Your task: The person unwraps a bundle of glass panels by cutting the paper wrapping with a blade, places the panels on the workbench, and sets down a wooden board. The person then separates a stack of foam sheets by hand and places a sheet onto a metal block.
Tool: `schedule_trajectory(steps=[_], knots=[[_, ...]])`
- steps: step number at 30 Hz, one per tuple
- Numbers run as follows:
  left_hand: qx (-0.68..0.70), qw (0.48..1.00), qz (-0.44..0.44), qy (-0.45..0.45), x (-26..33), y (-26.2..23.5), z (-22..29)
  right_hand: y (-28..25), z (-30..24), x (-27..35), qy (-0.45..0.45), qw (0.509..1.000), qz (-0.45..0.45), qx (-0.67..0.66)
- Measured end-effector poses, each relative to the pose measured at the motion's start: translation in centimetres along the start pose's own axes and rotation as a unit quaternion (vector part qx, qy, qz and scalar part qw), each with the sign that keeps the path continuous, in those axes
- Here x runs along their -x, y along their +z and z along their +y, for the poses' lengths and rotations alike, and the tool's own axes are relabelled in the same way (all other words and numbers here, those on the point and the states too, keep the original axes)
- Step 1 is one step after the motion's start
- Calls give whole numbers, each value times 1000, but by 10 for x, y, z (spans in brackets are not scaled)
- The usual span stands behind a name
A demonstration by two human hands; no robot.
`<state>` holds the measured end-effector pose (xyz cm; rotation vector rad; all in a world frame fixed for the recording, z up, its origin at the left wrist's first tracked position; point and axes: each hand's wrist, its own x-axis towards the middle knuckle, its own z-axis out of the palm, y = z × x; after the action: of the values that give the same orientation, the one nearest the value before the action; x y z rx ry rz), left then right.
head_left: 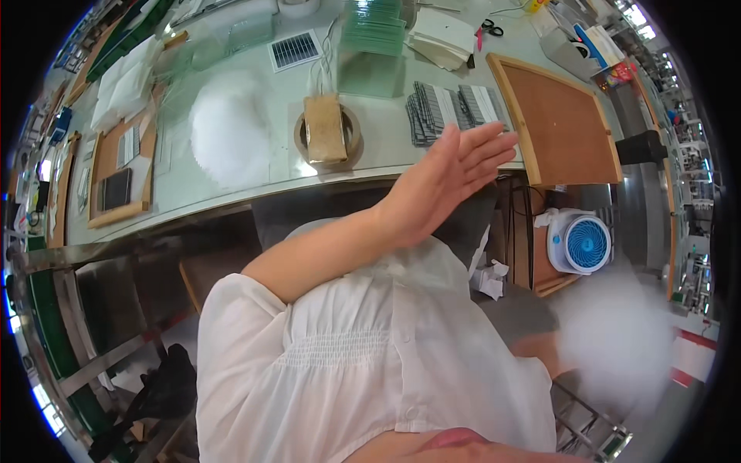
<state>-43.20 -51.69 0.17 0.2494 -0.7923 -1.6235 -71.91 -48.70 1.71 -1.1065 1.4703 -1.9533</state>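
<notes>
My left forearm (332,251) reaches across my chest, and my left hand (444,181) is open with straight fingers over the bench's front edge. Nothing is in it. Just beyond its fingertips lie stacks of small striped grey and white panels (441,112). On the right side, my right forearm (538,351) runs into a smeared white mass (617,339), and the hand itself is hidden. Another white, soft-looking heap (230,127) lies on the bench. Beside it, a brown block (325,130) rests over a tape roll (354,143).
Greenish glass plates (372,46) and a small dark gridded panel (295,50) sit farther back. A wood-framed brown board (557,116) overhangs the bench's right front edge. Scissors (491,29) lie beyond it. Below stands a white-and-blue fan (583,241). White packets (127,81) occupy the left.
</notes>
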Motion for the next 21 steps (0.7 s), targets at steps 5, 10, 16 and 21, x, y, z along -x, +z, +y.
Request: schedule_trajectory(steps=[5, 10, 16, 21], knots=[[-126, 989, -73, -15, 4, -2, -17, 87, 40, 18, 127, 703, -557, 424], [-83, 993, -22, 83, 14, -1, 24, 47, 82, 27, 259, 877, -405, -23], [-426, 904, -4, -25, 26, -1, 12, 72, 62, 41, 304, 822, -459, -146], [-441, 896, 12, -37, 25, -8, 1, 81, 72, 57, 311, 794, -499, -157]])
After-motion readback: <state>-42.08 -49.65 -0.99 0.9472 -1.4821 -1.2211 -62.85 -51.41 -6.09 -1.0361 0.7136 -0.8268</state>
